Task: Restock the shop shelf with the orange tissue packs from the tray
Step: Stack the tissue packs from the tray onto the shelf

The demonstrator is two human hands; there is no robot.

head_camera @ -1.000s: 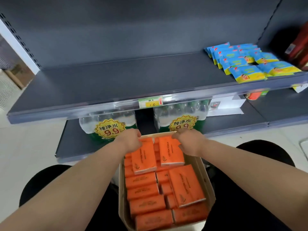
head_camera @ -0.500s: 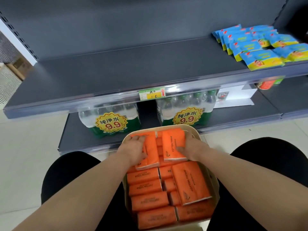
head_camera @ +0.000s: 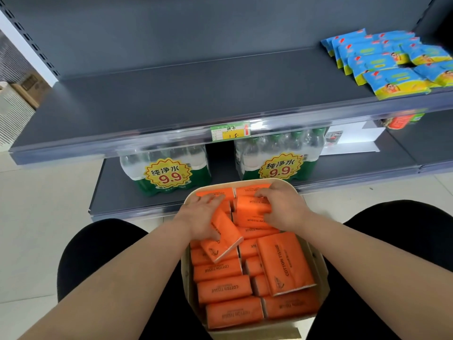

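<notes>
2 water multipacks (head_camera: 166, 173); 1 tray (head_camera: 257, 333)

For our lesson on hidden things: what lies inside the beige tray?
Visible: orange tissue packs fill the tray; the left hand and right hand each grip one. The tray's floor and any lower packs are covered.

Bare from wrist to lower frame edge: left forearm (head_camera: 117, 285), right forearm (head_camera: 362, 261). Also bare: left hand (head_camera: 201, 217), right hand (head_camera: 284, 207). Black matte fabric trousers (head_camera: 98, 246) cover both thighs, knees; plain.
</notes>
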